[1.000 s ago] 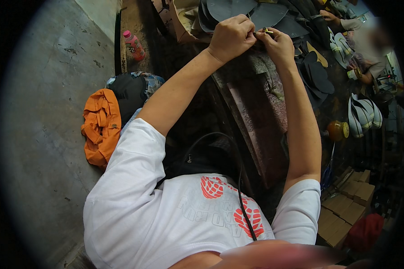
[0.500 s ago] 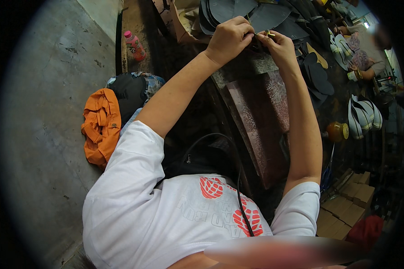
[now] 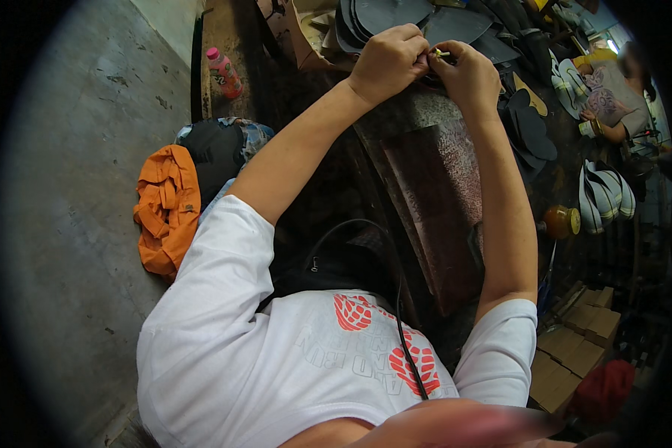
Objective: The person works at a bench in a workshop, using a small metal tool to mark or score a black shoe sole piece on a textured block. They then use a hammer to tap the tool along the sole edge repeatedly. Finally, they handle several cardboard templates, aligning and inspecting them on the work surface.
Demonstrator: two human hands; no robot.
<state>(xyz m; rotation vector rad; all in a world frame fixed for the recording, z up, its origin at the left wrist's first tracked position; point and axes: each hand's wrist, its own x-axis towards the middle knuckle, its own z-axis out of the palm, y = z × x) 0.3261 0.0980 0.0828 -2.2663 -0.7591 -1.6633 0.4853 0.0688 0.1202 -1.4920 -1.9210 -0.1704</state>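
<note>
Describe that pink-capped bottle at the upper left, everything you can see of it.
The bottle is small and looks like plastic, with a bright pink cap on and a pink-and-red body carrying printed, partly pale markings. It slants in this wide view but appears to be standing, base toward the lower right, on a worn brown surface. Nothing else is seen touching it. How full it is cannot be told.

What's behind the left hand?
Stacked dark flat pieces show just beyond the left hand, with an open cardboard box to their left. The hand covers part of the stack's near edge; what lies there can't be seen.
</note>
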